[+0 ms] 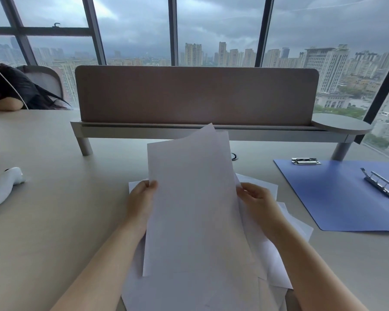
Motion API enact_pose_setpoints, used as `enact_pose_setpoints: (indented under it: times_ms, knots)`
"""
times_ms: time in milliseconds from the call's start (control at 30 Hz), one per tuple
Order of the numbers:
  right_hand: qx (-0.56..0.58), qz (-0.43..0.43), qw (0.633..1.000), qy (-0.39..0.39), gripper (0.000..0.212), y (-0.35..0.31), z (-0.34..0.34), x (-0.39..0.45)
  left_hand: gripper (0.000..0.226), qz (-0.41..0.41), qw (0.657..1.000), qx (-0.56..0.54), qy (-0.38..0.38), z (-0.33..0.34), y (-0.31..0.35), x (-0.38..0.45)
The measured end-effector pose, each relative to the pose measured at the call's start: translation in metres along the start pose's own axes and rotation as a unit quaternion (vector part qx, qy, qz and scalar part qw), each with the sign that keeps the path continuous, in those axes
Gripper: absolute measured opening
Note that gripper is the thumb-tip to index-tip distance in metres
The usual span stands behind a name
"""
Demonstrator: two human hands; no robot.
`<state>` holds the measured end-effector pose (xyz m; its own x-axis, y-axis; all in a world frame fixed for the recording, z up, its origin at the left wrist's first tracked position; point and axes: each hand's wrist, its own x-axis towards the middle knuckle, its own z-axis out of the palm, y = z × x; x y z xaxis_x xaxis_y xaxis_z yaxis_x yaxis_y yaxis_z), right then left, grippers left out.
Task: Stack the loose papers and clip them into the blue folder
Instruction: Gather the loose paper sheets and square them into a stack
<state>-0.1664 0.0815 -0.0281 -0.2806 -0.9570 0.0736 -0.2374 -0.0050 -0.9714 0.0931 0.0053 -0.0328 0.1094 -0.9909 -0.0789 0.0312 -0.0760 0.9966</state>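
Observation:
I hold a few white sheets of paper (193, 198) tilted up above the desk. My left hand (142, 203) grips their left edge, and my right hand (256, 203) pinches the right edge. More loose white papers (276, 261) lie scattered flat beneath them. The blue folder (337, 198) lies open on the desk to the right, apart from my hands. Its metal lever clip (381, 184) stands raised near the right side, and a second metal clip (305, 161) sits at its top left corner.
A white handheld device (3, 186) lies at the desk's left. A brown divider panel (195, 95) on a grey raised shelf (341, 124) crosses the back. A person in black (11, 90) leans on the desk far left. A cable grommet (234, 156) sits behind the papers.

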Motion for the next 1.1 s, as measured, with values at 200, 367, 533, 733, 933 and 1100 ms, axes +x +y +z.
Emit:
enact_pose_setpoints:
  times_ms: [200,367,533,733,933,1100]
  knots:
    - [0.027,0.072,0.997,-0.022,0.028,-0.004,0.001,-0.005,0.019,0.035,0.999,-0.003,0.017,0.006,-0.005,0.005]
    - [0.015,0.103,0.994,-0.039,0.048,-0.001,0.0,-0.006,0.055,0.089,0.996,0.03,-0.003,0.007,-0.013,0.009]
    - [-0.014,0.118,0.993,-0.026,0.064,0.001,0.002,-0.001,0.042,0.087,0.996,0.001,0.012,0.001,-0.009,0.012]
    - [0.037,0.111,0.991,0.065,0.012,0.004,0.001,0.002,0.011,0.04,0.988,-0.119,0.089,-0.016,-0.002,0.02]
    - [0.065,0.15,0.986,0.019,0.05,0.002,-0.004,-0.002,0.009,0.028,0.988,-0.12,0.09,-0.017,-0.001,0.019]
    - [-0.014,0.128,0.992,0.017,0.015,-0.001,0.006,-0.009,0.009,0.004,0.984,-0.159,0.076,-0.009,0.0,0.016]
